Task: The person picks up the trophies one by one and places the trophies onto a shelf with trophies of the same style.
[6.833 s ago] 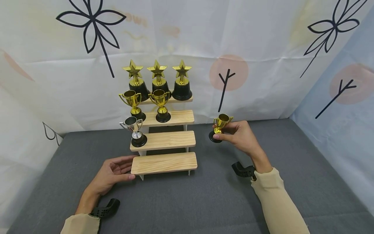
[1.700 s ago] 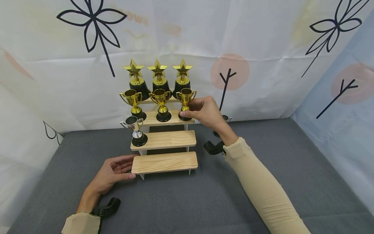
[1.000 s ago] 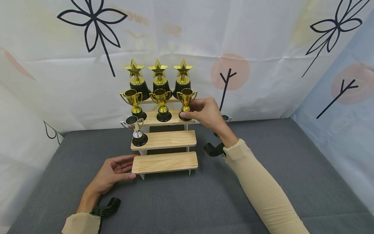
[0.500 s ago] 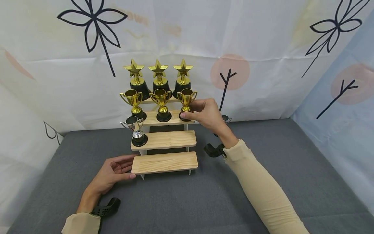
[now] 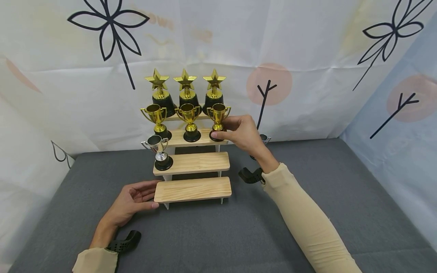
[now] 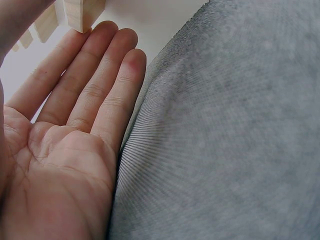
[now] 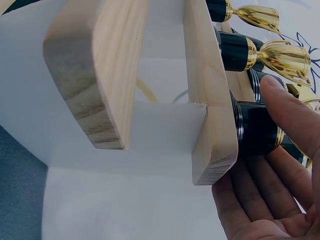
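A four-step wooden display stand (image 5: 192, 190) stands on the grey cloth. My right hand (image 5: 243, 132) holds a small gold trophy cup (image 5: 217, 113) by its black base, at the right end of the second step from the top. In the right wrist view the thumb (image 7: 290, 110) lies against that base, the other fingers behind it beside the step's end. Two matching gold cups (image 5: 187, 112) stand left of it. My left hand (image 5: 136, 199), fingers straight in the left wrist view, touches the lowest step's left end.
Three gold star trophies (image 5: 184, 81) line the top step. One silver cup (image 5: 156, 146) stands at the left of the third step. Another silver cup (image 5: 264, 139) is mostly hidden behind my right wrist. A printed white cloth (image 5: 307, 102) hangs behind.
Since the oldest frame, my right hand has carried the gold trophy cup leftward from the table's right side onto the second step. Over the last second hardly anything moves; my left hand stays put.
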`<control>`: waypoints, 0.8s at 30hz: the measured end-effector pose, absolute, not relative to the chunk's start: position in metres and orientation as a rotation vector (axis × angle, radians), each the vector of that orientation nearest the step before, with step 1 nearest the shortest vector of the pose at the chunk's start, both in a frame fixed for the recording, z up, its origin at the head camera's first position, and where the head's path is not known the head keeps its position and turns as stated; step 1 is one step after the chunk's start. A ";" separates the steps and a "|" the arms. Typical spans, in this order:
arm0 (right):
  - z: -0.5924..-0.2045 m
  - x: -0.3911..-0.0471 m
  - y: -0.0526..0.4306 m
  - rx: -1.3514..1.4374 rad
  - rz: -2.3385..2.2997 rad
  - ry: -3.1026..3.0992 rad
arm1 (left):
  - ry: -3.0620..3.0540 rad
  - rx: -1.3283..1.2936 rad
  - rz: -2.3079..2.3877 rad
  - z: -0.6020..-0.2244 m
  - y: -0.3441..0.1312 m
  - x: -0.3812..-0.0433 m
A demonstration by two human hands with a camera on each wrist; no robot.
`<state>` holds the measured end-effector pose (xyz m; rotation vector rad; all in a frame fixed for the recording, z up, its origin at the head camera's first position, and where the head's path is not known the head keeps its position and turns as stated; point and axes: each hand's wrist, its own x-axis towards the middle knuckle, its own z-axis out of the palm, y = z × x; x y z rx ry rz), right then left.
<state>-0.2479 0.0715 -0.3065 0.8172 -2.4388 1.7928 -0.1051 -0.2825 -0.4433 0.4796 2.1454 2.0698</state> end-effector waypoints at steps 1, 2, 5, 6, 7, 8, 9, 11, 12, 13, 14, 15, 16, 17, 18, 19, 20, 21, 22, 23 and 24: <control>-0.307 -0.248 0.072 0.817 1.792 -2.438 | 2.146 0.477 2.070 -0.443 -0.282 -0.105; -0.307 -0.247 0.072 0.816 1.791 -2.439 | 2.146 0.474 2.070 -0.443 -0.282 -0.105; -0.307 -0.246 0.073 0.814 1.790 -2.435 | 2.148 0.472 2.067 -0.443 -0.282 -0.105; -0.308 -0.246 0.074 0.813 1.793 -2.431 | 2.149 0.473 2.066 -0.443 -0.282 -0.105; -0.308 -0.246 0.074 0.815 1.797 -2.426 | 2.150 0.474 2.065 -0.443 -0.282 -0.105; -0.308 -0.245 0.075 0.813 1.801 -2.423 | 2.150 0.477 2.065 -0.443 -0.282 -0.105; -0.308 -0.245 0.076 0.813 1.807 -2.418 | 2.151 0.479 2.064 -0.443 -0.282 -0.105; -0.309 -0.244 0.078 0.806 1.813 -2.411 | 2.149 0.481 2.064 -0.444 -0.282 -0.106; -0.310 -0.244 0.079 0.801 1.817 -2.409 | 2.149 0.480 2.065 -0.444 -0.282 -0.106; -0.310 -0.244 0.080 0.798 1.822 -2.405 | 2.153 0.479 2.063 -0.444 -0.282 -0.106; -0.311 -0.243 0.081 0.795 1.826 -2.401 | 2.154 0.476 2.062 -0.443 -0.282 -0.106; -0.311 -0.242 0.082 0.789 1.825 -2.401 | 2.161 0.472 2.058 -0.443 -0.282 -0.105; -0.312 -0.241 0.084 0.781 1.828 -2.400 | 2.166 0.467 2.055 -0.443 -0.282 -0.105; -0.312 -0.241 0.085 0.780 1.834 -2.394 | 2.171 0.462 2.053 -0.443 -0.282 -0.105; -0.312 -0.240 0.086 0.776 1.840 -2.390 | 2.176 0.459 2.050 -0.443 -0.282 -0.105; -0.313 -0.239 0.087 0.770 1.844 -2.387 | 2.178 0.459 2.050 -0.443 -0.282 -0.105; -0.313 -0.238 0.089 0.761 1.843 -2.390 | 2.177 0.459 2.050 -0.442 -0.282 -0.105; -0.314 -0.237 0.090 0.750 1.844 -2.393 | 2.176 0.463 2.052 -0.442 -0.282 -0.105; -0.314 -0.236 0.092 0.744 1.850 -2.389 | 2.170 0.468 2.056 -0.442 -0.282 -0.105; -0.315 -0.235 0.093 0.737 1.849 -2.390 | 2.163 0.474 2.061 -0.443 -0.282 -0.105; -0.315 -0.234 0.094 0.724 1.853 -2.392 | 2.157 0.480 2.065 -0.443 -0.282 -0.105</control>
